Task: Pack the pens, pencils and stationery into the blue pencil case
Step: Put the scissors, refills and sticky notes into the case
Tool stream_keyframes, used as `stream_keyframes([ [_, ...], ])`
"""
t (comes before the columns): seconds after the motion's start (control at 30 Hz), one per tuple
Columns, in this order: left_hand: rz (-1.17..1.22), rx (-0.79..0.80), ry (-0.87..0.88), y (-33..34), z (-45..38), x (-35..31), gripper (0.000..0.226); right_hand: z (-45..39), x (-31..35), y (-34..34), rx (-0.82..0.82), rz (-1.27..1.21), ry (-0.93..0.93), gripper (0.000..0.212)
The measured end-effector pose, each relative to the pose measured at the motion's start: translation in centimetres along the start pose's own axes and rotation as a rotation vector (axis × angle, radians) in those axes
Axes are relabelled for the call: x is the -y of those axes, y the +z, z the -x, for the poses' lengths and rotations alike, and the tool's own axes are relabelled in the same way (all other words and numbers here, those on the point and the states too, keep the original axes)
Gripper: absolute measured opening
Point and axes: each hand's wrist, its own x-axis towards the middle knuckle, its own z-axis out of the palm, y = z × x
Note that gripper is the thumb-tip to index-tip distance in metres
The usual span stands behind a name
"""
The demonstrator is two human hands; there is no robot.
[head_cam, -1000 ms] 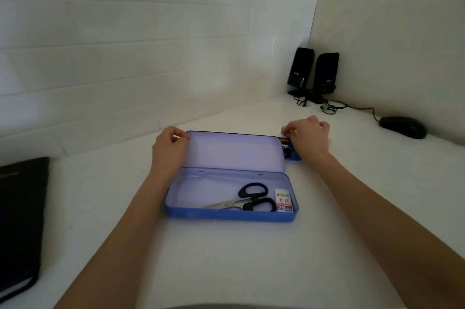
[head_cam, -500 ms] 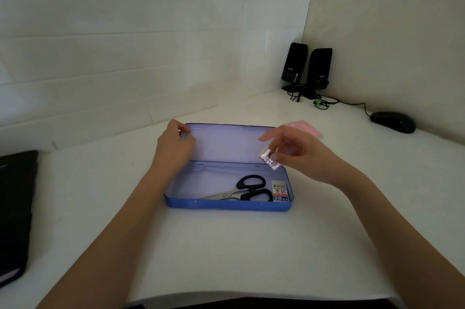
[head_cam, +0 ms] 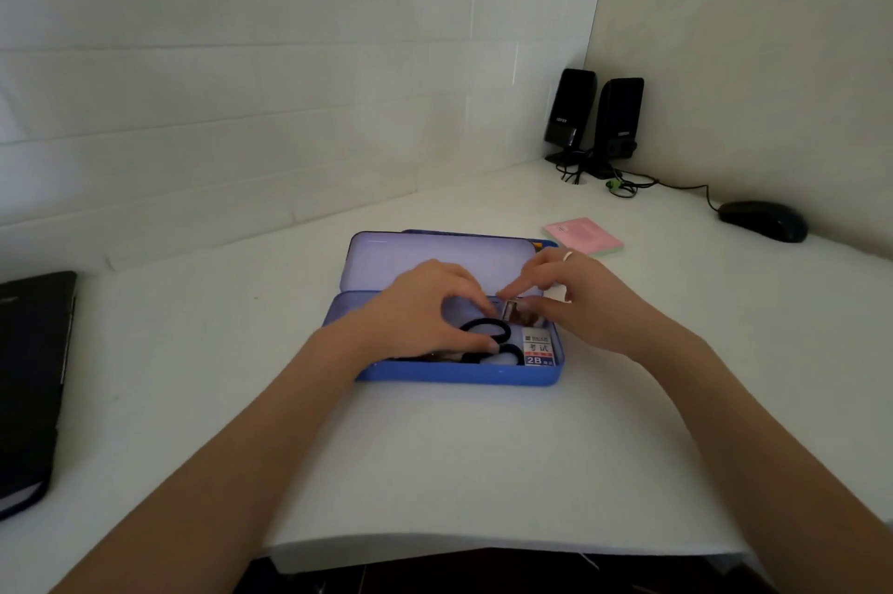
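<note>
Here the small silvery packet [head_cam: 516, 312], what exactly it is too small to tell, sits pinched between the fingertips of the right hand [head_cam: 587, 303], just above the far right end of the blue pencil case [head_cam: 459, 373]. It looks light, flat and rather slick, so a pinch on its short edges seems the safest hold. Directly nearer than those fingertips lies the 2B lead box [head_cam: 538, 347], stiff and boxy, already inside. To their left, the left hand [head_cam: 425, 313] curls over the black-handled scissors [head_cam: 488, 342]; whether it grips them or merely steadies them, I cannot tell. Beyond the fingers the lid [head_cam: 410, 257] stands open, and a pink sticky-note pad [head_cam: 582, 233] waits further right on the desk [head_cam: 435, 463].
</note>
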Motion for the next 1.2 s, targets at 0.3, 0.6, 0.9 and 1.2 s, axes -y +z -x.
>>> stream_keyframes([
  [0.3, -0.074, 0.061, -0.041, -0.4, 0.3, -0.6, 0.044, 0.1, 0.5, -0.1, -0.087, 0.01, 0.057, 0.006],
  [0.6, -0.071, 0.098, -0.064, -0.4, 0.3, -0.3, 0.053, 0.0, 0.6, 0.0, -0.098, 0.113, 0.066, 0.005],
  [0.9, -0.098, 0.122, -0.096, -0.3, 0.3, -0.6, 0.06, -0.1, 0.7, 0.0, -0.077, 0.134, 0.083, 0.004],
  [1.2, -0.077, 0.175, -0.108, -0.6, 0.4, -0.9, 0.045, 0.5, 0.9, -0.4, -0.014, 0.089, 0.142, 0.01],
])
